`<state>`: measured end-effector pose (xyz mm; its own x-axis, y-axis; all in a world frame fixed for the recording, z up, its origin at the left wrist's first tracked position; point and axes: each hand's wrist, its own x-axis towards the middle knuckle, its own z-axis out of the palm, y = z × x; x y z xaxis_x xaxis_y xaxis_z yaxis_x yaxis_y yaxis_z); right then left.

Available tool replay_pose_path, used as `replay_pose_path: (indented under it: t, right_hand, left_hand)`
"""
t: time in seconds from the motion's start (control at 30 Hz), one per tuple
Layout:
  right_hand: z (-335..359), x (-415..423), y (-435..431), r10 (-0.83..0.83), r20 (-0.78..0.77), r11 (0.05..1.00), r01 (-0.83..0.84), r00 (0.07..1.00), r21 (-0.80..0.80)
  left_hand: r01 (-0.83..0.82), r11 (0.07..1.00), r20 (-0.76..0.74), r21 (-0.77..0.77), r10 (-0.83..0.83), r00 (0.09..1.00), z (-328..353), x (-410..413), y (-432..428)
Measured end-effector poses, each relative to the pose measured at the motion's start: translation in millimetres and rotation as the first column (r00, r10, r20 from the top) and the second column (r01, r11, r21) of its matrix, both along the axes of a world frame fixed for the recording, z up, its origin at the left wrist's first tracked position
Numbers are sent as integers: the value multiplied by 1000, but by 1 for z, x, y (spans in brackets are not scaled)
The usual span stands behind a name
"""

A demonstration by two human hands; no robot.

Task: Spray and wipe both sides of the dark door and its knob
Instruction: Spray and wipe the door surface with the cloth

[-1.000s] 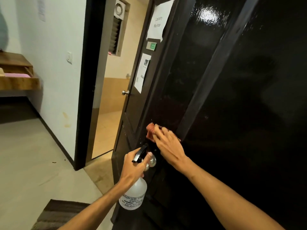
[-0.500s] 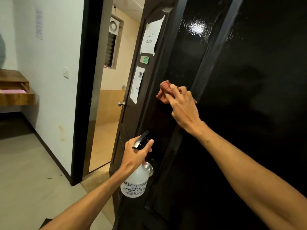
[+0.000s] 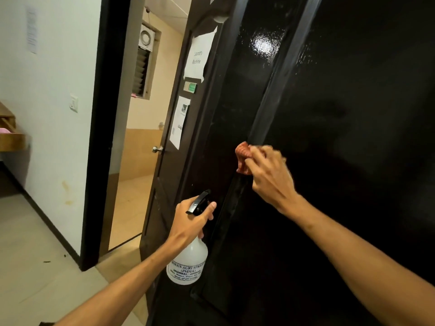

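right hand: pinching a bunched red cloth, pressing it on the glossy dark door beside its raised strip
left hand: gripping the spray bottle by the neck, low near the door's edge
handling: cloth looking soft and light, bunching easily in a pinch; door looking stiff, slick, likely swinging under a hard push
writing: bottle label reading "agri spray", "(india)", "mumbai"; paper sign reading "laundry machine"

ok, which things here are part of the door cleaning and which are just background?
Job: dark door; red cloth, held against it by the right hand; spray bottle, gripped by the left hand.
Background: taped paper signs; wall switch; vent fan; wooden shelf.
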<state>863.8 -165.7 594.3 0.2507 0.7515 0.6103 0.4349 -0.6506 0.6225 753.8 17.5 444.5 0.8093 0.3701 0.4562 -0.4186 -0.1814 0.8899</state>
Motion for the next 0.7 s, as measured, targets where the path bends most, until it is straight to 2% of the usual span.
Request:
replay_pose_path:
  t: [0.03, 0.13, 0.2, 0.27, 0.33, 0.4, 0.43, 0.47, 0.57, 0.6, 0.63, 0.7]
  right_hand:
    - [-19, -2, 1, 8, -23, 999, -9, 1000, -48]
    - [-77, -8, -5, -27, -149, 935, -28, 988, -355]
    - [-68, -5, -9, -49, -180, 903, -34, 982, -428]
    - [-29, 0, -5, -24, -106, 941, -13, 994, -339]
    - [12, 2, 0, -25, -16, 988, 22, 1000, -156]
    - [27, 3, 4, -26, 1, 1000, 26, 1000, -15]
    - [21, 3, 3, -17, 3, 1000, 17, 1000, 7]
    - [8, 3, 2, -6, -5, 1000, 6, 1000, -20]
    - [-34, -1, -7, -22, -58, 953, 3, 998, -302]
    - [-33, -1, -9, -30, -69, 937, 4, 997, -350]
    - [-22, 0, -9, -12, -60, 942, -9, 998, -336]
    - [14, 2, -4, 16, -4, 986, -17, 1000, -163]
  left_hand:
    - [7, 1000, -7, 2, -7, 1000, -3, 1, -3]
    - [47, 999, -24, -20, -48, 999, -3, 6, -12]
    - [66, 998, -13, -24, -66, 998, 5, 9, -13]
    - [65, 998, 6, -8, -65, 998, 15, 13, -12]
    - [64, 998, 20, 8, -64, 998, 23, 18, -11]
    - [62, 998, 27, 15, -63, 998, 29, 21, -11]
    - [63, 998, 31, 18, -64, 997, 34, 23, -12]
    - [63, 998, 31, 16, -64, 997, 36, 24, -13]
    - [65, 998, 37, 18, -65, 997, 49, 26, -14]
    - [66, 998, 39, 21, -67, 997, 52, 25, -14]
    - [67, 997, 43, 27, -68, 997, 56, 25, -14]
    - [63, 997, 49, 37, -65, 997, 64, 24, -12]
